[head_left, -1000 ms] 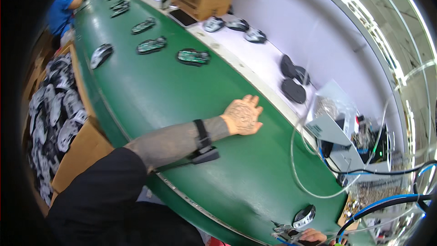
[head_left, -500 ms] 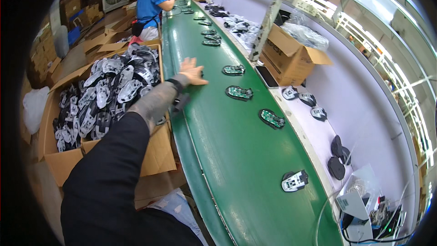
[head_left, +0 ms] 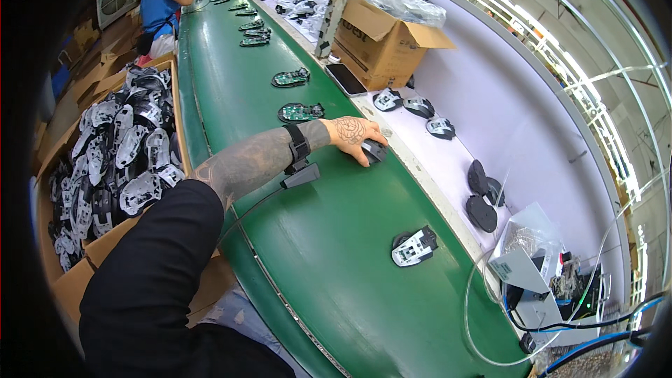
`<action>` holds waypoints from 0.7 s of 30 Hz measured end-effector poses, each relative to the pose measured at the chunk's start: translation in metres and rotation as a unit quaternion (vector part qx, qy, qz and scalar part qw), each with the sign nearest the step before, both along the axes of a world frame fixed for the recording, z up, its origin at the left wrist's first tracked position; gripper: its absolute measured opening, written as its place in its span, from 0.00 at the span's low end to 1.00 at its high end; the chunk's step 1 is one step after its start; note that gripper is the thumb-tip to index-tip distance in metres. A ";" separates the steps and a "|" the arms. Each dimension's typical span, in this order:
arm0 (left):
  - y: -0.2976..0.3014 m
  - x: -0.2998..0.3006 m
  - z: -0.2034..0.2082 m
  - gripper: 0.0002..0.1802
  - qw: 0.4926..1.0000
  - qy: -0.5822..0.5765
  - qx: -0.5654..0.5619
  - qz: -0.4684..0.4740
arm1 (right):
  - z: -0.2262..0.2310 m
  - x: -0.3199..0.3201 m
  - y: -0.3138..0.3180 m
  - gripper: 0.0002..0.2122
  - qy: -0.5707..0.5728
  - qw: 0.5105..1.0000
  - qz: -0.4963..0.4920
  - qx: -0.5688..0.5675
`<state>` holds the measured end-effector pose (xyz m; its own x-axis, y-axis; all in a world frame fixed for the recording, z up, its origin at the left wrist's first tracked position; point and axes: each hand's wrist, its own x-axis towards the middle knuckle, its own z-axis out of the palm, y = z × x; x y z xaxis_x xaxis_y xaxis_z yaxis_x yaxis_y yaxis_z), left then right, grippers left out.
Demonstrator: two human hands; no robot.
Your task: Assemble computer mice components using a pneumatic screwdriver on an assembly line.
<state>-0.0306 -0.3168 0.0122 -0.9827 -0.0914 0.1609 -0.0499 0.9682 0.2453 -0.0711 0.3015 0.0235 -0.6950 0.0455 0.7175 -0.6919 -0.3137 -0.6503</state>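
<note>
My left hand [head_left: 355, 138] reaches across the green conveyor belt [head_left: 315, 217] to its far right side. Its fingers and thumb are closed around a dark, rounded computer mouse part [head_left: 376, 151] at belt level; the hand hides some of it. Just beyond lies a mouse base with a green circuit board [head_left: 301, 113], and farther up is another mouse base [head_left: 290, 78]. Nearer to me on the belt rests a white and black mouse part [head_left: 414, 246]. A black strap with a small device [head_left: 299, 157] sits on my left wrist. My right hand is out of view.
A cardboard box [head_left: 183, 122] of grey and black mouse shells stands left of the belt. On the right ledge are a phone [head_left: 346, 80], a carton [head_left: 381, 45], mouse parts and black pieces [head_left: 481, 213]. Cables hang lower right. A co-worker in blue [head_left: 159, 0] works farther up.
My left hand has swung right from the belt's left side and closed around the mouse part near the right edge. The view has shifted, moving the scene left and up.
</note>
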 end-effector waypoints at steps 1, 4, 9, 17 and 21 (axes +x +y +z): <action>-0.003 -0.002 -0.007 0.36 0.999 0.039 0.015 -0.005 | 0.001 0.000 -0.001 0.29 0.001 1.000 -0.006 0.001; -0.003 -0.008 -0.012 0.37 0.997 0.069 0.028 0.000 | 0.003 -0.003 -0.003 0.29 0.008 1.000 -0.024 0.005; -0.004 -0.017 -0.017 0.37 0.998 -0.002 0.054 0.029 | 0.001 -0.002 0.000 0.29 0.012 1.000 -0.022 0.015; 0.024 -0.018 -0.052 0.32 0.984 0.158 0.018 0.083 | 0.006 0.000 0.000 0.28 -0.015 0.999 -0.012 0.045; 0.028 -0.023 -0.033 0.34 0.991 0.070 0.029 0.111 | 0.007 -0.005 -0.001 0.28 -0.025 0.998 0.011 0.049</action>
<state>-0.0533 -0.2886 -0.0206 -0.9056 -0.3163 0.2824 -0.2220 0.9211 0.3199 -0.0761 0.3010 0.0306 -0.7307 -0.0398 0.6815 -0.6507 -0.2613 -0.7130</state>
